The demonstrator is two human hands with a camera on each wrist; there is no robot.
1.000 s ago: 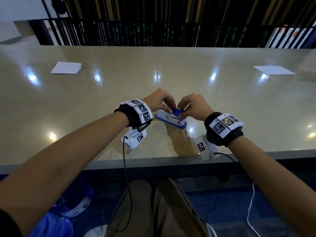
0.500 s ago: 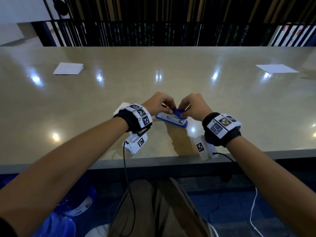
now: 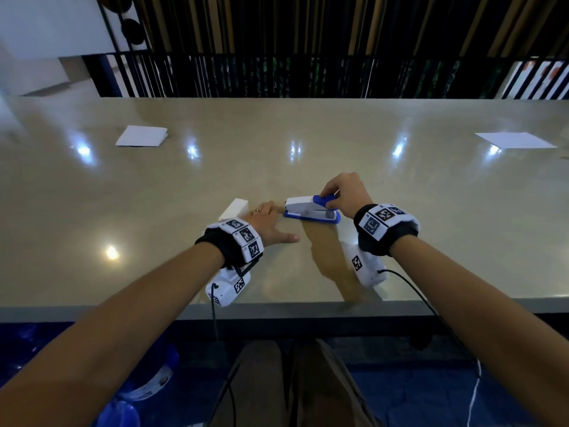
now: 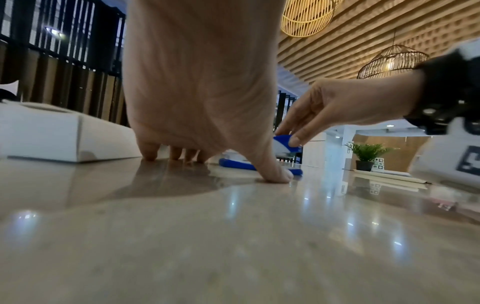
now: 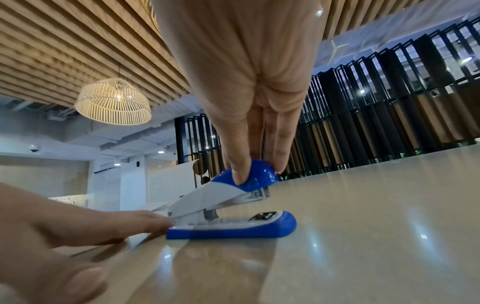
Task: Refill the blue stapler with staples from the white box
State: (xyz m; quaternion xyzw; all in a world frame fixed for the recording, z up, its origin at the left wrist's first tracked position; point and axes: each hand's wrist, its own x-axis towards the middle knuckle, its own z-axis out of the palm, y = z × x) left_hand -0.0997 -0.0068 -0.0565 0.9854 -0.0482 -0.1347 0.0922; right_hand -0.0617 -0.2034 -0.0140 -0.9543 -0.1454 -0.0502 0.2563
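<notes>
So the blue stapler (image 3: 311, 209) is sitting on the counter (image 3: 308, 134) near its front edge, with the right hand (image 3: 346, 194) pinching the blue tip of its top arm between thumb and fingers, that arm tilted up off the base. The left hand (image 3: 266, 223) lies flat on the counter with straight fingers, fingertips right at the stapler's hinge end. The white box (image 3: 234, 208) is just past that hand, on the far side from the stapler.
</notes>
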